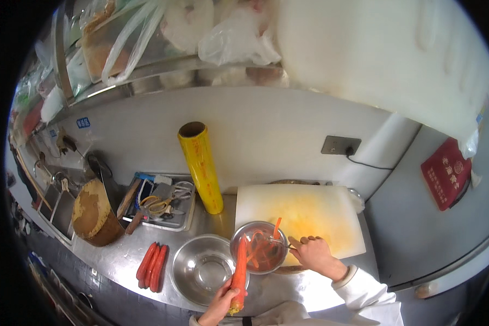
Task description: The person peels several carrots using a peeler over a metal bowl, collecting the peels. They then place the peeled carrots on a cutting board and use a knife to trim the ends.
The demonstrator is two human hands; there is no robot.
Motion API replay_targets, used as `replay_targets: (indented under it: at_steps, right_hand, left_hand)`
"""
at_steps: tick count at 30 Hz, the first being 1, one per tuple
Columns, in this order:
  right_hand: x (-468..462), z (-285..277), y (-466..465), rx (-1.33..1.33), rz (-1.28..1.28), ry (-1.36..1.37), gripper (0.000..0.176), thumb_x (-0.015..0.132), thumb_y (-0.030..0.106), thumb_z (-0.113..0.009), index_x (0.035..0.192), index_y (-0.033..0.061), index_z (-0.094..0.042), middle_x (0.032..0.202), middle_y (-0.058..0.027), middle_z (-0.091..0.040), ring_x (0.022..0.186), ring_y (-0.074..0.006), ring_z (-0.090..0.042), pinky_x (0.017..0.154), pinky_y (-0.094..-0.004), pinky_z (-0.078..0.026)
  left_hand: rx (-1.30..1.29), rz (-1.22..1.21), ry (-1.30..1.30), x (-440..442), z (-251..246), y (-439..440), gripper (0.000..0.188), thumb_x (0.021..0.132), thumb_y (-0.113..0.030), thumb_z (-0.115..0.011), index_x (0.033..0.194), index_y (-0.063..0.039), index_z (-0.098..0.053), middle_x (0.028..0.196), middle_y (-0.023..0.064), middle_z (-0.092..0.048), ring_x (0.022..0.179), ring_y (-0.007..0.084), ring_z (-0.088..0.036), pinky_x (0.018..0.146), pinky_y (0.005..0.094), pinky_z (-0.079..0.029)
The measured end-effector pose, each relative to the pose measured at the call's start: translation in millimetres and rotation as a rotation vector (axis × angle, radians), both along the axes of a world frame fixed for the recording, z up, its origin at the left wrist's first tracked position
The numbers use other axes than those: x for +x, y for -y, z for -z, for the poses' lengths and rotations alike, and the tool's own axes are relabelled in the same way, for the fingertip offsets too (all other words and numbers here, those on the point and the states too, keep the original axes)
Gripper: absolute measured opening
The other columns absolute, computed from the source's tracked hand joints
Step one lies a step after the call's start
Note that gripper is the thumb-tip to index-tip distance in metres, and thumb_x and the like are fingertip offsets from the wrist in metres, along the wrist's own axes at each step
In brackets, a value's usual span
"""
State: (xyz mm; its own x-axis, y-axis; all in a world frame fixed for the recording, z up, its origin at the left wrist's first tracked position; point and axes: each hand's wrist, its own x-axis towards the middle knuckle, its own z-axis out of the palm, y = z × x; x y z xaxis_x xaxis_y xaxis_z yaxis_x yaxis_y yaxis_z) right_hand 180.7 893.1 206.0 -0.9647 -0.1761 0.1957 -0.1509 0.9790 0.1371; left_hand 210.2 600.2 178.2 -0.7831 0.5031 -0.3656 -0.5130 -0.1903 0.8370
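Note:
My left hand [224, 299] grips a carrot [239, 269] near its stem end, with the tip pointing away from me. The carrot crosses the rims of two metal bowls. In my right hand [316, 254] is a peeler [278, 241], held over the smaller bowl [284, 261]; an orange strip of carrot peel [277, 226] sticks up by its head. More peel strips [263, 248] lie inside that bowl, which partly overlaps a white cutting board [305, 212]. The larger stainless steel bowl [187, 265] stands to its left. Several unheld carrots [151, 267] lie side by side further left.
A yellow roll of film [201, 171] stands upright by the wall. Behind the carrots sits a metal tray [187, 220] with scissors [157, 205] and other tools. A round wooden block [93, 216] stands left, near a sink [61, 218]. A shelf with bags [240, 38] hangs overhead.

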Motion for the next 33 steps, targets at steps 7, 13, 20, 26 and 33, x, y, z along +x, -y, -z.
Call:
replay_targets:
  at_steps: [7, 13, 20, 26, 33]
  right_hand:
    - [13.6, -9.6, -15.5, -0.159, -0.076, -0.057, 0.020, 0.080, 0.027, -0.061, 0.094, 0.0131, -0.062, 0.068, -0.0057, -0.062, 0.063, -0.0234, -0.062, 0.055, -0.0343, -0.049]
    - [30.4, 5.8, 22.8, -0.841, -0.062, 0.332, 0.024, 0.091, 0.033, -0.054, 0.097, 0.0107, -0.062, 0.066, -0.0156, -0.060, 0.059, -0.0359, -0.059, 0.054, -0.0421, -0.047]
    - [49.2, 44.9, 54.7, -0.975, -0.271, 0.279, 0.022, 0.090, 0.031, -0.056, 0.091, 0.0100, -0.062, 0.064, -0.0164, -0.059, 0.056, -0.0367, -0.058, 0.051, -0.0440, -0.046]
    - [25.1, 58.3, 47.4, -0.784, -0.200, 0.121, 0.030, 0.092, 0.039, -0.050, 0.092, 0.0108, -0.060, 0.058, -0.0166, -0.057, 0.053, -0.0375, -0.058, 0.046, -0.0454, -0.045]
    - [-3.8, 57.7, 25.8, -0.229, 0.062, 0.237, 0.041, 0.092, 0.042, -0.046, 0.082, 0.0063, -0.062, 0.057, -0.0124, -0.060, 0.053, -0.0309, -0.062, 0.047, -0.0405, -0.049]
  left_hand:
    - [0.023, 0.015, 0.048, 0.3, 5.7, 5.2, 0.050, 0.092, -0.014, -0.045, 0.139, -0.006, -0.033, 0.091, 0.0098, -0.060, 0.068, 0.0140, -0.057, 0.057, 0.0281, -0.050]
    - [0.059, 0.053, 0.065, -0.7, 6.8, 1.8, 0.046, 0.092, -0.015, -0.046, 0.136, -0.003, -0.037, 0.092, 0.0105, -0.060, 0.074, 0.0143, -0.058, 0.058, 0.0279, -0.051]
    - [0.010, 0.079, 0.045, 1.5, 0.7, -1.8, 0.044, 0.091, -0.015, -0.046, 0.132, -0.001, -0.039, 0.093, 0.0117, -0.060, 0.070, 0.0163, -0.058, 0.057, 0.0285, -0.050]
    - [-0.052, 0.090, -0.007, 17.1, -17.4, 4.6, 0.043, 0.089, -0.015, -0.047, 0.129, 0.000, -0.042, 0.098, 0.0112, -0.059, 0.078, 0.0174, -0.059, 0.068, 0.0276, -0.049]
    - [-0.041, 0.103, -0.012, 36.6, -20.2, 13.6, 0.047, 0.088, -0.022, -0.050, 0.130, -0.002, -0.046, 0.089, 0.0029, -0.059, 0.080, 0.0098, -0.054, 0.072, 0.0225, -0.044]
